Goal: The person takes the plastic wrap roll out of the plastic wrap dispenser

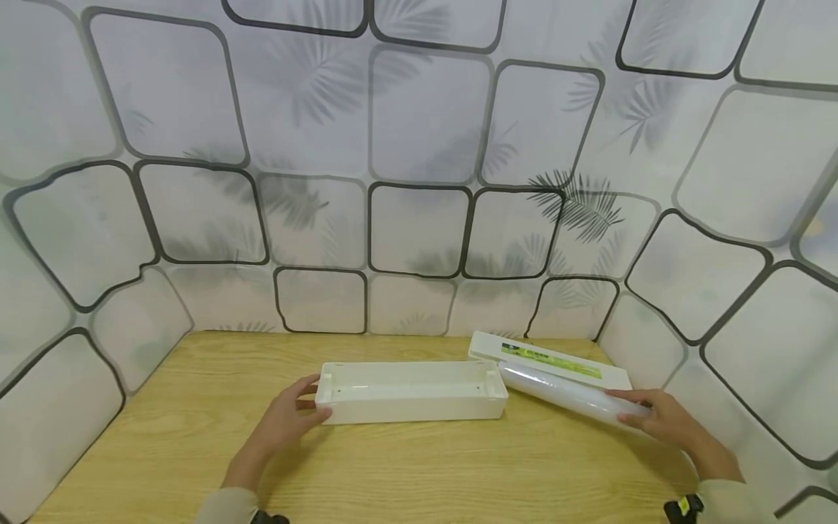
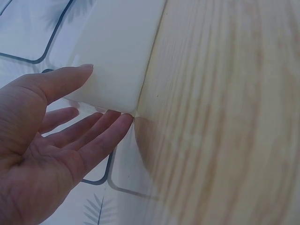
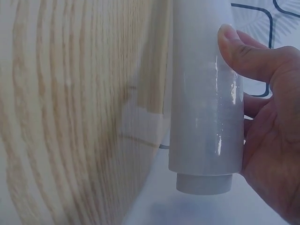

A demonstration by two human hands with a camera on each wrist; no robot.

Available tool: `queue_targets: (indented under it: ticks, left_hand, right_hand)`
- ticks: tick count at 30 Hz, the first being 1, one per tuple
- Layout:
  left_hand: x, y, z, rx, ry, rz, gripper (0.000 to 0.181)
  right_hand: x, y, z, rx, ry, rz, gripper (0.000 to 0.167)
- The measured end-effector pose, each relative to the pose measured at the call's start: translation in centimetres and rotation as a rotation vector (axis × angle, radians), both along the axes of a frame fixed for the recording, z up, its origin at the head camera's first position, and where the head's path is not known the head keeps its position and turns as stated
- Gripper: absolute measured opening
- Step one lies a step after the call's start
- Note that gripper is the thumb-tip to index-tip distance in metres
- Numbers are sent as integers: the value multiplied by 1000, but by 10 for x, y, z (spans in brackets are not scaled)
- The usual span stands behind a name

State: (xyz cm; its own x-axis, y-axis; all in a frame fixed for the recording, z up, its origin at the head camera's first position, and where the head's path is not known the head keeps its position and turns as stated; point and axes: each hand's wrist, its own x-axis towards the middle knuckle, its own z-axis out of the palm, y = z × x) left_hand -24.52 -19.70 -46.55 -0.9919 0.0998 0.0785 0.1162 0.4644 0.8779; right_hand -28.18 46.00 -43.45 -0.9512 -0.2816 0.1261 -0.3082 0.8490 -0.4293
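Observation:
A long white plastic box (image 1: 412, 409), its top uncovered and nothing seen inside, stands on the wooden table. My left hand (image 1: 288, 416) holds its left end; in the left wrist view the thumb lies against the long side of the box (image 2: 117, 51) and the fingers reach the end. To the right, a roll of cling film (image 1: 563, 390) slants across, gripped near its outer end by my right hand (image 1: 664, 418). In the right wrist view a short core end sticks out of the roll (image 3: 206, 117). The fingers behind the roll are partly hidden.
Just behind the roll lies a long white lid (image 1: 484, 343) with a green and black label (image 1: 550, 360). The light wooden table (image 1: 406, 473) meets patterned fabric walls (image 1: 419, 233) at the back and both sides.

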Motion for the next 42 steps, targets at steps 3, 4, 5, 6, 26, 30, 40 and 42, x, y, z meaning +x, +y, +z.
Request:
queue_targets:
  ticks: [3,4,5,6,26,30,40,42]
  left_hand:
    - [0,0,0,1,0,-4,71]
    - [0,0,0,1,2,-4,71]
    - [0,0,0,2,2,-4,71]
    - [0,0,-1,0,4,-3,71]
    - [0,0,-2,13,4,-4,69]
    - [0,-1,-3,16,6,-5,68]
    - [0,0,-3,4,7,3,69]
    - [-1,0,-3,3,7,5,69]
  right_hand:
    - [0,1,-2,1,8,4,43]
    - [-1,1,-2,2,9,5,43]
    - [-1,1,-3,8,13,4,44]
    - [-1,2,-3,15,18,3,44]
    - [-3,9,-12,5,-40,9,48]
    - [-2,9,-14,-25,-29,29,46]
    - [-3,9,-12,30,-37,-6,48]
    - [-4,9,-11,39,-47,-12,50]
